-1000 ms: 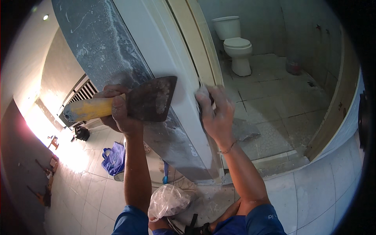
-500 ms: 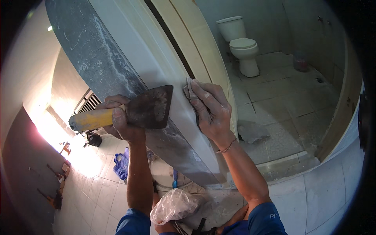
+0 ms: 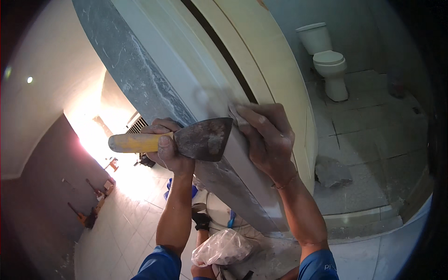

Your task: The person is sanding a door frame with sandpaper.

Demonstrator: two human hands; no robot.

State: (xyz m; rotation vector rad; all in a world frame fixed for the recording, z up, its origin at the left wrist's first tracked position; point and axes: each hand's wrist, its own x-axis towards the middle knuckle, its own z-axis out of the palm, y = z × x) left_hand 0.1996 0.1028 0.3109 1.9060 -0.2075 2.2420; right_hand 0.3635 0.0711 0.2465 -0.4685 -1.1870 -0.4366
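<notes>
My left hand [image 3: 175, 154] is closed around the yellow handle of a putty knife [image 3: 207, 138], its wide, stained blade pointing right across the edge of a grey marbled panel [image 3: 135, 60]. The fingers also rest near that panel's edge. My right hand [image 3: 273, 142], dusty and bent at the knuckles, presses its fingertips against the pale door frame [image 3: 186, 77], just right of the blade tip. A folded grey piece that looks like sandpaper is pinched there, mostly hidden and blurred by motion now. Beside the frame runs a cream door [image 3: 261, 51], with a dark gap between.
Below my arms lies a clear plastic bag [image 3: 224, 247] on the floor. A white toilet [image 3: 329, 65] stands in the tiled room at right, behind a low threshold [image 3: 359, 217]. Tools [image 3: 86, 217] sit along the left wall, and a blue bag [image 3: 184, 190] lies behind my left forearm.
The view has shifted left, so everything sits further right in it. My right hand has moved a little against the frame, fingers now flatter on it. My left hand still holds the putty knife.
</notes>
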